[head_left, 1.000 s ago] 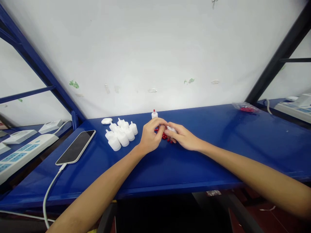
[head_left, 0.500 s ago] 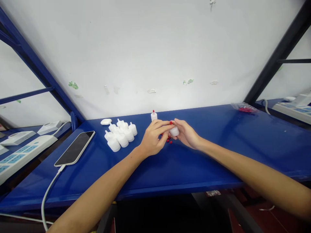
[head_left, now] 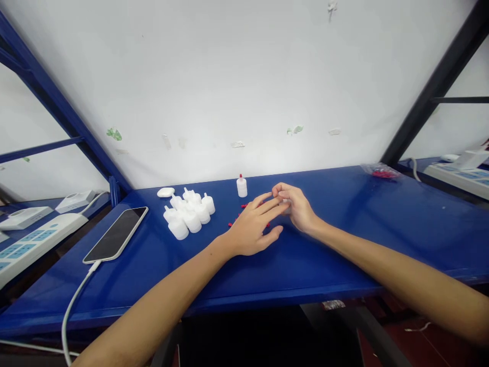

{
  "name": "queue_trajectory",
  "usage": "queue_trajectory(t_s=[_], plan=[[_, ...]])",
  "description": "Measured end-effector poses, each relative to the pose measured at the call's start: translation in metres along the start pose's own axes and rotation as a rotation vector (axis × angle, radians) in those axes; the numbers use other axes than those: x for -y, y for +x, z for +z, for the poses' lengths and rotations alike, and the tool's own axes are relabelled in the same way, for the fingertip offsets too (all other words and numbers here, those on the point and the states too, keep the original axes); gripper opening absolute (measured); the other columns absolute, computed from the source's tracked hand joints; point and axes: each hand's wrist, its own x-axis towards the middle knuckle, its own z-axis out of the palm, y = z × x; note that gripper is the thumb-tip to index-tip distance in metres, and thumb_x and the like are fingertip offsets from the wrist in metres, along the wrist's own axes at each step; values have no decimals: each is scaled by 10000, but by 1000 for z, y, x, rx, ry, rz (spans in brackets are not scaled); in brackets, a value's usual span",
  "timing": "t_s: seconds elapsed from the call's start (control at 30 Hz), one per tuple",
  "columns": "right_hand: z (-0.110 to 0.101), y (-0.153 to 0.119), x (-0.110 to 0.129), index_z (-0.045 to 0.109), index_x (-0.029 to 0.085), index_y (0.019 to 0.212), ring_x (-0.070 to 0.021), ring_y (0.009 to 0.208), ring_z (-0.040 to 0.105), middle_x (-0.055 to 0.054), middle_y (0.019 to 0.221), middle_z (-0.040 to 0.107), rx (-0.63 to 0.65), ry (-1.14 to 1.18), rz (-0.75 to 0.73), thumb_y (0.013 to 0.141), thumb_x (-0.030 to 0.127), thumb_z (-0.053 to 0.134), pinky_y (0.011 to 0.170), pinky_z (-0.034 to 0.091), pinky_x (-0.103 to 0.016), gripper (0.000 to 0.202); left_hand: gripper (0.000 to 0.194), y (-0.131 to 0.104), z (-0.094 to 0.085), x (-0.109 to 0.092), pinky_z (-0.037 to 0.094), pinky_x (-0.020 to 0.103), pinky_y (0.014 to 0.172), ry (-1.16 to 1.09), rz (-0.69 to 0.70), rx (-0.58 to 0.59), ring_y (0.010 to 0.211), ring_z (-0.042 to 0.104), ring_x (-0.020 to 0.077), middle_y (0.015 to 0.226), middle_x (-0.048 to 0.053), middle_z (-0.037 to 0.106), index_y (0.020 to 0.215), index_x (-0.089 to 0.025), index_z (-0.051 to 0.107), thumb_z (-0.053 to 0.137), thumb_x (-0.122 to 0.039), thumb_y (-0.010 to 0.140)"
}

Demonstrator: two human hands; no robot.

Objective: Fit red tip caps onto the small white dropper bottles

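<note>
My right hand [head_left: 300, 206] is curled round a small white squeeze bottle [head_left: 287, 208]; only a pale bit of it shows, the rest hidden by fingers. My left hand [head_left: 256, 224] lies palm down in front, fingers stretched out and thumb apart, its fingertips at the right hand's fingers. Under and around the left hand, small red caps [head_left: 244, 206] are scattered on the blue table [head_left: 244, 278]. Behind the hands, another white bottle [head_left: 242, 187] with a red tip stands upright. To the left, several white bottles [head_left: 191, 219] with bare nozzles stand in a tight group.
A phone [head_left: 116, 234] with a white charging cable [head_left: 71, 306] lies at the left. Behind the bottle group sits a small white oval case [head_left: 165, 192]. A clear plastic bag [head_left: 382, 172] with red contents lies at the back right. A white wall [head_left: 244, 92] borders the table.
My left hand has let go of the red tip on the held bottle, and its fingers have straightened. My right hand has turned and shifted slightly right, hiding most of the bottle.
</note>
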Motion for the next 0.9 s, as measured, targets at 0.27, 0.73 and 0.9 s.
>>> queue_trajectory(t_s=[0.27, 0.73, 0.9], plan=[[-6, 10, -12, 489, 255, 969, -113, 427, 384, 67, 558, 468, 85, -96, 12, 897, 599, 437, 398, 249, -216, 355, 528, -1, 3, 13, 339, 513, 1185, -44, -59, -98, 1443, 329, 277, 1512, 89, 459, 1481, -244, 376, 493, -321, 972], [-12, 14, -12, 528, 227, 997, -106, 454, 392, 47, 610, 539, 11, -273, -61, 922, 501, 438, 435, 294, -242, 298, 495, 8, -17, 83, 372, 483, 1127, 312, -373, -322, 1350, 443, 295, 1456, 145, 498, 1397, -147, 470, 488, -251, 914], [-14, 15, -16, 553, 220, 955, -106, 503, 404, 40, 646, 522, 20, -344, -65, 902, 431, 488, 473, 315, -242, 228, 264, -4, -25, 72, 501, 385, 960, 269, -324, -380, 1031, 631, 223, 1085, 82, 702, 1079, -167, 662, 470, -187, 900]])
